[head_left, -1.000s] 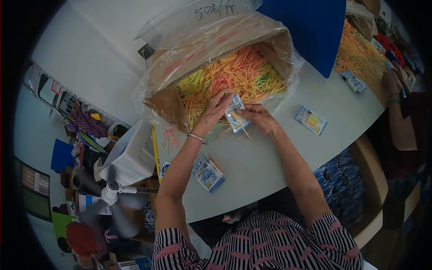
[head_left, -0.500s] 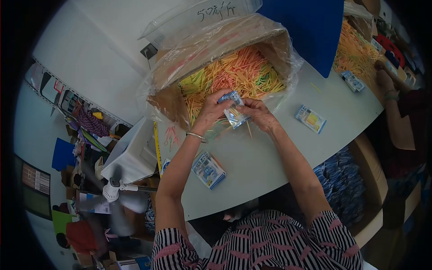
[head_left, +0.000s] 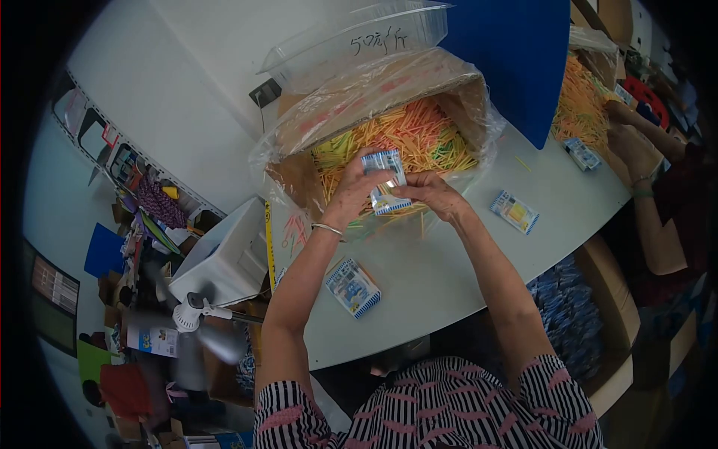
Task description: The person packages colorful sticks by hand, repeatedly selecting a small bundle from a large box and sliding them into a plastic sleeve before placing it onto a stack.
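My left hand (head_left: 353,191), with a bangle at its wrist, is closed on the left edge of a small clear packet (head_left: 387,179) printed blue and white. From the other side my right hand (head_left: 434,194) pinches the same packet near its lower right part. Whether the right fingers also hold a stick is hidden. Just beyond both hands lies a plastic-lined cardboard box (head_left: 295,183) on its side, its mouth towards me. Loose thin coloured sticks (head_left: 404,131), yellow, orange, pink and green, fill it.
Packets lie on the table (head_left: 419,299): one stack (head_left: 353,287) at front left, one packet (head_left: 514,212) at right. A blue panel (head_left: 516,67) stands behind. A fan (head_left: 191,314) is at left. A co-worker's hands (head_left: 630,142) are at far right. Below sits a carton of blue packets (head_left: 565,314).
The packet between my hands has turned more upright, and my right fingers have shifted slightly lower along it. The camera view has moved a little. The co-worker's hands have moved.
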`<move>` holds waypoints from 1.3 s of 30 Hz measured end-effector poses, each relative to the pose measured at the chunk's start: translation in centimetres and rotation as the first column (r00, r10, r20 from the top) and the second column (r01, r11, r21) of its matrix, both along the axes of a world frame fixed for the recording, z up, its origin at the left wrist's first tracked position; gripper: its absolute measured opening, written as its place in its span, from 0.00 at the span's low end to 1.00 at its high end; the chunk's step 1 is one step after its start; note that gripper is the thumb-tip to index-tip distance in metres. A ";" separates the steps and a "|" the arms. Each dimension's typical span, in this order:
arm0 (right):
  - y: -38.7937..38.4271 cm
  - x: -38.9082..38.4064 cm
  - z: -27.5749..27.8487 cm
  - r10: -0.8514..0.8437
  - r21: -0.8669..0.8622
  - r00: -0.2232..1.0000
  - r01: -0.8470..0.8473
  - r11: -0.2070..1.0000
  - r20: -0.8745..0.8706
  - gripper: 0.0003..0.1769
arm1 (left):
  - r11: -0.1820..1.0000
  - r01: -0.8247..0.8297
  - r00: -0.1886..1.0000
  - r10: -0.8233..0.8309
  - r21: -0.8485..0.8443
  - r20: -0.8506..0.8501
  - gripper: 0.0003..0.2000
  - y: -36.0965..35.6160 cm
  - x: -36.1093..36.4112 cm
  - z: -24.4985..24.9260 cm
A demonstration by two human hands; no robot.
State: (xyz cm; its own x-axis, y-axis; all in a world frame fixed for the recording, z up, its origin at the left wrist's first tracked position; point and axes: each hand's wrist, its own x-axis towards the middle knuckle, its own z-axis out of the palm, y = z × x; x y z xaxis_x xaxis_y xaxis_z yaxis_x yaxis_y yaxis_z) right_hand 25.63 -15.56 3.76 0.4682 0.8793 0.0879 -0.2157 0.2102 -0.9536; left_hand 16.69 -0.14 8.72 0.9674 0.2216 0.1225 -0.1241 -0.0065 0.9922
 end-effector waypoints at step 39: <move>-1.9 -3.9 -0.2 0.000 0.087 1.000 -0.001 0.996 0.017 0.15 | 0.989 0.079 0.986 -0.059 0.128 -0.154 0.26 -1.4 -5.6 2.4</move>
